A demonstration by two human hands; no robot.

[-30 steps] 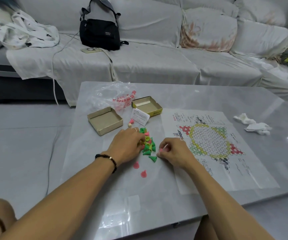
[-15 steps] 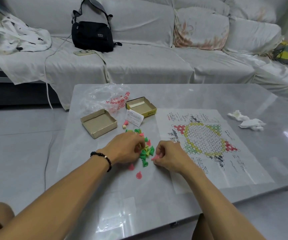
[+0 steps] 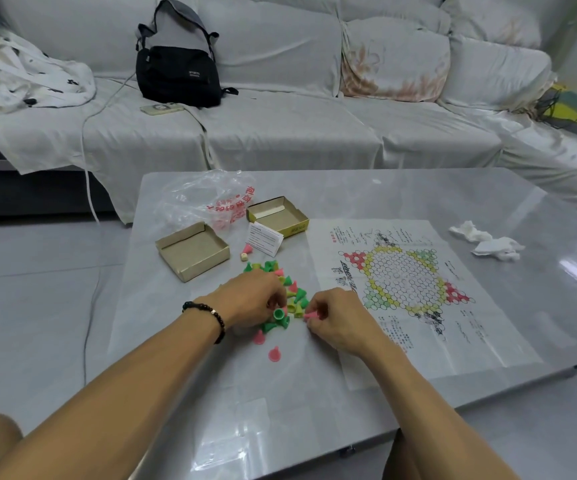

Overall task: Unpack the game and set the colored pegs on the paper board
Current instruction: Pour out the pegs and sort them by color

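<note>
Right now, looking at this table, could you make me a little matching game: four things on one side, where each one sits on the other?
Things:
1. paper board
2. crumpled tissue
3. plastic bag
4. pink peg

Places:
A. far right of the table
B. pinched in the right hand
C. behind the two open boxes
D. flat, right of the peg pile

Pairs: 1-D, 2-A, 3-C, 4-B

Nothing is legible here. Red characters are printed on the clear plastic bag (image 3: 211, 202), too crumpled to be read. Dense print is seen around the coloured hexagon on the paper board (image 3: 405, 282), too small to be made out. Fine lines are carried by the white card (image 3: 265, 239), and a small white label by the black backpack (image 3: 194, 74); both are blurred.
</note>
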